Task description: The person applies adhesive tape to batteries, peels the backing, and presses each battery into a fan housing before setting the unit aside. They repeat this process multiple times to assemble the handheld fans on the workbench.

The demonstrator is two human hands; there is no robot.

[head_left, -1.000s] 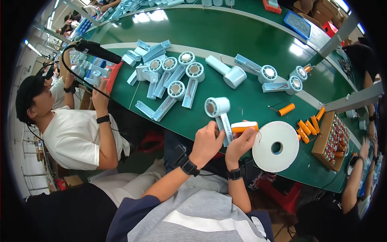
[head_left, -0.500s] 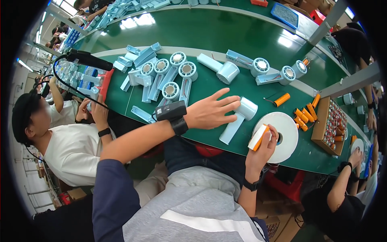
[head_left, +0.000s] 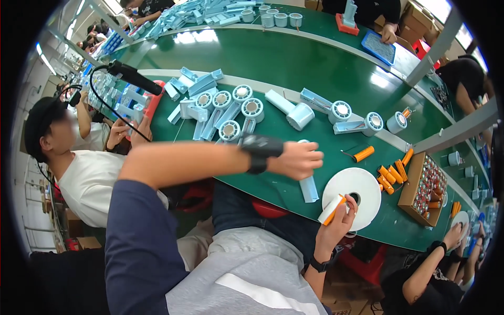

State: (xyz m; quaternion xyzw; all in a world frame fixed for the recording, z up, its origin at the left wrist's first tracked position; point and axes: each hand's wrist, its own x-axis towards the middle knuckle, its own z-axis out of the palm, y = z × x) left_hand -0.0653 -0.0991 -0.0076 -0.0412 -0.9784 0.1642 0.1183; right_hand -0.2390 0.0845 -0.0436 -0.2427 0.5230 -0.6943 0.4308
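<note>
My left hand (head_left: 299, 160), slightly blurred, has its fingers curled over a light-blue handheld fan shell (head_left: 309, 189). The shell's handle points toward me below the hand, while most of its round head is hidden behind my fingers. To the right, my right hand (head_left: 338, 221) is closed around an orange cylindrical battery (head_left: 332, 212) with a white strip along its side. That hand is over the near edge of a large white roll (head_left: 362, 184) with a dark core, lying flat on the green table.
Several light-blue fan shells (head_left: 229, 131) cluster at the left, with more (head_left: 301, 116) along the far edge. Loose orange batteries (head_left: 386, 181) lie beside a cardboard box (head_left: 401, 200) of batteries at the right. A person in white (head_left: 89, 176) works close on my left, another (head_left: 420, 273) on my right.
My left hand's spread fingers have curled over the fan shell, which has turned and shifted right. My right hand still holds the battery by the roll. The whole view has shifted.
</note>
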